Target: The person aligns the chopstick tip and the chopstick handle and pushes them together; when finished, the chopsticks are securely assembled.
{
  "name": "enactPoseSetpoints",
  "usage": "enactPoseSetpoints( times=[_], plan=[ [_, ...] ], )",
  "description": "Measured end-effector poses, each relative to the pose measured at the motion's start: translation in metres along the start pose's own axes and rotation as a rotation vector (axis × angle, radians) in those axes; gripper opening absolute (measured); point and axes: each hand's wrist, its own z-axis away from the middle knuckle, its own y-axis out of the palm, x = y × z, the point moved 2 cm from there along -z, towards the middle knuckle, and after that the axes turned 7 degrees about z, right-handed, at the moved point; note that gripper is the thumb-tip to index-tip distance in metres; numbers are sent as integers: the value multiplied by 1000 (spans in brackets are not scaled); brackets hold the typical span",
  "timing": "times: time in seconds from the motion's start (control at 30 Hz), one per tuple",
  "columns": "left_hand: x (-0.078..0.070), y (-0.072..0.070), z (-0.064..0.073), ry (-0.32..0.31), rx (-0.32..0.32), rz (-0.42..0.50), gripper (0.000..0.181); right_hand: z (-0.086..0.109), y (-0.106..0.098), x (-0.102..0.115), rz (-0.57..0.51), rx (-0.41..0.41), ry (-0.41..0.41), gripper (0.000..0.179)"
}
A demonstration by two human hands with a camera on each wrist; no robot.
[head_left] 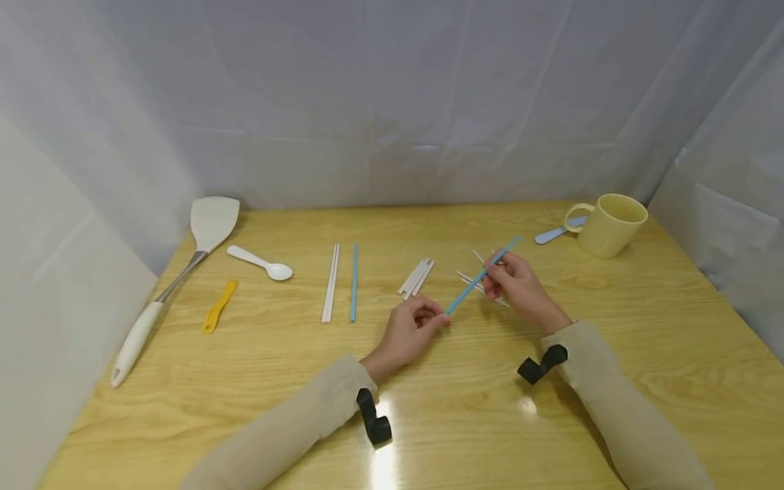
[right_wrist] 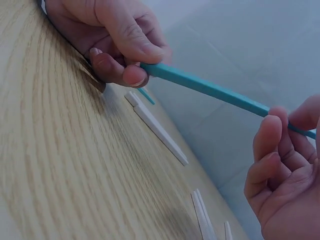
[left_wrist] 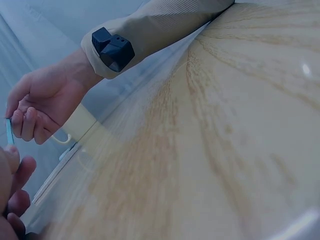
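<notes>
A light-blue chopstick (head_left: 467, 290) slants between my two hands above the table. My left hand (head_left: 405, 335) pinches its thicker, lower end between thumb and fingertips, clearly seen in the right wrist view. Nearer the thin, upper end, my right hand (head_left: 517, 287) pinches it with thumb and fingers, and the tip pokes out beyond. Several thin white sticks (head_left: 468, 278) lie under the right hand, partly hidden by it. Just past the left hand is a small group of short white sticks (head_left: 418, 276) lying side by side.
Left of the hands lie a pair of white chopsticks (head_left: 331, 284), another blue chopstick (head_left: 354, 284), a white spoon (head_left: 280, 272), a yellow spreader (head_left: 218, 309) and a long spatula (head_left: 139, 337). At the back right, a yellow mug (head_left: 606, 228) stands before a pale-blue utensil (head_left: 550, 235).
</notes>
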Motion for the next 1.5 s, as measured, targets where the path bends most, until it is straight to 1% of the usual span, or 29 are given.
enactPoseSetpoints(
  times=[0.1, 0.13, 0.17, 0.23, 0.3, 0.4, 0.5, 0.6, 0.7, 0.87, 1.0, 1.07, 1.13, 1.23, 1.33, 1.43, 1.5],
  plan=[
    [1, 1, 1, 46, 55, 8, 21, 0, 3, 1, 56, 30, 9, 16],
    [5, 2, 0, 64, 80, 21, 26, -1, 5, 2, 83, 46, 6, 17],
    [6, 3, 0, 84, 105, 24, 31, -1, 7, 2, 111, 56, 6, 18],
    [5, 4, 1, 131, 158, 13, 38, 0, 12, 4, 150, 61, 12, 19],
    [4, 5, 1, 172, 193, 20, 42, 1, 15, 4, 172, 49, 23, 20],
    [3, 6, 2, 220, 222, 10, 45, 2, 19, 4, 190, 33, 33, 20],
    [2, 6, 3, 247, 233, -18, 51, 3, 23, 1, 217, 58, 41, 21],
    [3, 6, 3, 271, 232, -61, 55, 4, 27, 0, 236, 100, 54, 20],
    [3, 5, 3, 277, 217, -88, 59, 5, 32, 0, 245, 131, 61, 20],
    [1, 3, 3, 276, 188, -129, 60, 5, 38, 0, 239, 151, 69, 20],
    [2, -2, 2, 279, 180, -162, 63, 4, 36, 1, 268, 168, 79, 22],
    [3, -5, 1, 275, 172, -178, 64, 3, 32, 1, 294, 138, 72, 23],
    [6, -11, -1, 274, 157, -207, 65, 2, 26, 2, 328, 87, 59, 24],
    [8, -23, -4, 267, 122, -277, 65, 0, 12, 3, 376, 0, 58, 23],
    [8, -37, -6, 263, 77, -356, 65, -2, -1, 2, 419, -49, 67, 23],
    [7, -53, -6, 252, 48, -405, 65, -3, -12, -3, 430, -88, 77, 22],
    [7, -63, -5, 231, 42, -439, 66, -2, -17, -7, 400, -113, 117, 23]
  ],
)
